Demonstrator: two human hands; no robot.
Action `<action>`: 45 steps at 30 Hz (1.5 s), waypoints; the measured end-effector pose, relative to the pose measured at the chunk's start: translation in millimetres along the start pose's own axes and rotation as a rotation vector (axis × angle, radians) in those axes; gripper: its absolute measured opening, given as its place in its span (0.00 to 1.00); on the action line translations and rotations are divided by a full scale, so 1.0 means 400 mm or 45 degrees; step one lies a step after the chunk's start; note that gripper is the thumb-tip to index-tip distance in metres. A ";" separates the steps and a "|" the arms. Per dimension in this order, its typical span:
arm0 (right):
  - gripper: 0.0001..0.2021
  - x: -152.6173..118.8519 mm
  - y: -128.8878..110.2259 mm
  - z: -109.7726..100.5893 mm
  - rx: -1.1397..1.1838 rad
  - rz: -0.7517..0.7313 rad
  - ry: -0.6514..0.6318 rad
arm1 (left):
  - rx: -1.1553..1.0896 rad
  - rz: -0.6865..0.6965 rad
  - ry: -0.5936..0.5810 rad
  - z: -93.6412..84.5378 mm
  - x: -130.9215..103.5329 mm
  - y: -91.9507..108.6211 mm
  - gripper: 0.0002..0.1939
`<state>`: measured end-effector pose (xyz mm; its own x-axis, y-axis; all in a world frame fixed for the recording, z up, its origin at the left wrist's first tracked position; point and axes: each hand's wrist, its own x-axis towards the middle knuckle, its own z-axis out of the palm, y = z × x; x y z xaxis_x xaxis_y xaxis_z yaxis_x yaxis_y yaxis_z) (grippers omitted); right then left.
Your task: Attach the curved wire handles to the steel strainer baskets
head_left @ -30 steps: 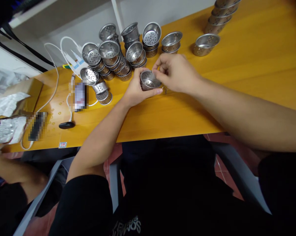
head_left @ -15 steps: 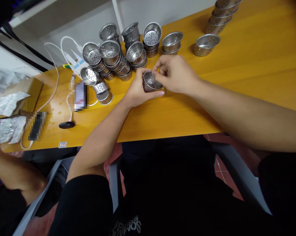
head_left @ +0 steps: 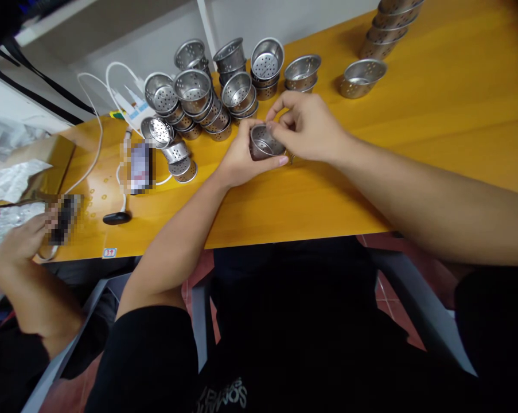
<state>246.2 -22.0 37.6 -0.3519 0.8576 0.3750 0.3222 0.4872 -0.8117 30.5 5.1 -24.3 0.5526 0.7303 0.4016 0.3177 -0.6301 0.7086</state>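
The left hand (head_left: 240,158) grips a cup (head_left: 264,142) round its left side, thumb along the near wall. The right hand (head_left: 307,125) curls its fingers at the cup's right rim; whether they grip it, I cannot tell. Stacks (head_left: 193,93) stand just beyond.

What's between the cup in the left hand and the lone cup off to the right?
In the head view, the right hand, fingertips at the held cup, then yellow desk.
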 end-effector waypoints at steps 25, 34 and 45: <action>0.32 0.001 -0.003 -0.022 0.259 0.069 -0.210 | 0.052 0.024 0.045 -0.013 -0.010 -0.025 0.46; 0.33 0.000 -0.011 -0.016 0.326 -0.025 -0.203 | 0.085 0.042 0.031 -0.019 -0.010 -0.032 0.46; 0.18 -0.010 0.009 -0.039 0.009 -0.250 -0.025 | -0.006 -0.061 0.135 -0.024 -0.003 -0.039 0.50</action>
<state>262.5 -21.2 40.0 -0.4246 0.7428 0.5176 0.2392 0.6435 -0.7271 17.6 16.7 -30.2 0.4519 0.7836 0.4263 0.3380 -0.5926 0.7311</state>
